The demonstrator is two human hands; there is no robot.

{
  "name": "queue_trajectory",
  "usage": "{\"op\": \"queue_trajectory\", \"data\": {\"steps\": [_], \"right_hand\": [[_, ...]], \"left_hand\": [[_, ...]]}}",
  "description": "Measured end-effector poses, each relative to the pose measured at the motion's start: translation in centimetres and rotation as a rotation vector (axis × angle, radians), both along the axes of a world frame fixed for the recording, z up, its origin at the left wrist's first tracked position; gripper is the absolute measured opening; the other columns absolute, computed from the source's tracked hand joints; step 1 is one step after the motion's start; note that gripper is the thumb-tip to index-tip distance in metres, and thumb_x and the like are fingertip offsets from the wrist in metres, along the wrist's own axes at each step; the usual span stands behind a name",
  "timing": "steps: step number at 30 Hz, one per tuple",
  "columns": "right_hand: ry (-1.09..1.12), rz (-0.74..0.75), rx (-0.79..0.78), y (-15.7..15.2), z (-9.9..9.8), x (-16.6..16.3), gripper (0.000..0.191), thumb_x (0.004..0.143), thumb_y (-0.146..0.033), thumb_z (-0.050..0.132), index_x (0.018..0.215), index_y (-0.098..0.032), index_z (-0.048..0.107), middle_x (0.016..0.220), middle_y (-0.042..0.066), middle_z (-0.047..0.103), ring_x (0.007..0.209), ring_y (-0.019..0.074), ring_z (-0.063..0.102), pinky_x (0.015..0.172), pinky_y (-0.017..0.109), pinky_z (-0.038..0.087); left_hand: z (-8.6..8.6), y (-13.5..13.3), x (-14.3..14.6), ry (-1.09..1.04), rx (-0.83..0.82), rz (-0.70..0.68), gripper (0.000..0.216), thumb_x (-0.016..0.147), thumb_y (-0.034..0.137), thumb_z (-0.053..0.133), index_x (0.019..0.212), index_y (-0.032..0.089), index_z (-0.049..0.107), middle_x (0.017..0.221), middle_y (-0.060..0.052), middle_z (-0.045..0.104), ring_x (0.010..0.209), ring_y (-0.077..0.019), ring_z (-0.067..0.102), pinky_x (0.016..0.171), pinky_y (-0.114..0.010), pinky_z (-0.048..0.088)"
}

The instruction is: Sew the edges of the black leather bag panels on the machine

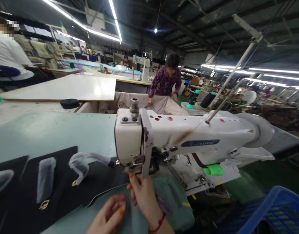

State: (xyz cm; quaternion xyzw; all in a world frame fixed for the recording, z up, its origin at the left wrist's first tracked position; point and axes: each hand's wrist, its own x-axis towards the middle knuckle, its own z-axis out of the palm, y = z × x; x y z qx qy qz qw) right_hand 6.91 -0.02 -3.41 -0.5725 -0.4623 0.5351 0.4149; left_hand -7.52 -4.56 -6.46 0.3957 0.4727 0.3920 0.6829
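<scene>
One machine (130,139) stood just beyond the right hand (144,194), narrowed perhaps for fine control; the left hand (109,213) curled beside it, both holds unclear.

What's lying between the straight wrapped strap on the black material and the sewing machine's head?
In the head view, a curled strap in translucent wrap lies between them, on the black material.

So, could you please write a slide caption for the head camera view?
Right hand at a white sewing machine, left hand nearby, wrapped straps on black material.
</scene>
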Motion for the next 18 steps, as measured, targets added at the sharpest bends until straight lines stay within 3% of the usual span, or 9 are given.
{"op": "queue_trajectory", "data": {"steps": [2,4,8,12,18], "right_hand": [[-0.037,0.002,0.024,0.0,0.0,0.2,0.07,0.08,-0.084,0.042,0.062,-0.017,0.054,0.04,-0.004,0.042,0.03,0.0068,0.033,0.032,0.019,0.023],[-0.073,0.002,0.047,0.0,0.0,0.2,0.066,0.085,-0.078,0.042,0.063,-0.018,0.053,0.04,-0.004,0.042,0.031,0.0075,0.034,0.033,0.019,0.024],[-0.132,-0.004,0.111,0.0,0.0,0.2,0.056,0.093,-0.063,0.042,0.062,-0.018,0.051,0.041,-0.004,0.042,0.033,0.0077,0.036,0.037,0.019,0.026],[-0.105,-0.037,0.145,-0.9,-0.4,0.0,0.055,0.095,-0.06,0.041,0.061,-0.018,0.051,0.043,-0.004,0.042,0.035,0.0074,0.038,0.039,0.019,0.027],[0.034,-0.052,0.026,-4.8,-3.7,-0.1,0.06,0.093,-0.067,0.04,0.067,-0.016,0.055,0.045,-0.004,0.043,0.038,0.0071,0.039,0.041,0.018,0.029]], "left_hand": [[0.4,1.2,1.2,-0.176,-0.075,0.066,0.06,0.068,0.069,0.072,0.097,0.017,0.068,0.076,-0.003,0.057,0.062,-0.0124,0.046,0.053,-0.022,0.037],[1.1,2.9,1.7,-0.224,-0.082,0.059,0.052,0.073,0.062,0.072,0.083,0.012,0.069,0.074,-0.006,0.058,0.069,-0.0153,0.05,0.063,-0.026,0.042],[1.4,4.8,1.7,-0.085,-0.104,0.113,0.047,0.07,0.058,0.076,0.069,0.012,0.065,0.068,-0.004,0.056,0.065,-0.0137,0.042,0.062,-0.027,0.035],[0.4,4.9,1.4,0.061,-0.137,0.104,0.053,0.066,0.066,0.073,0.059,0.016,0.055,0.058,0.003,0.041,0.061,-0.0124,0.03,0.058,-0.027,0.027],[0.8,5.3,1.1,0.047,-0.165,0.041,0.057,0.066,0.067,0.072,0.055,0.021,0.039,0.057,0.006,0.031,0.06,-0.0118,0.022,0.058,-0.027,0.023]]}}
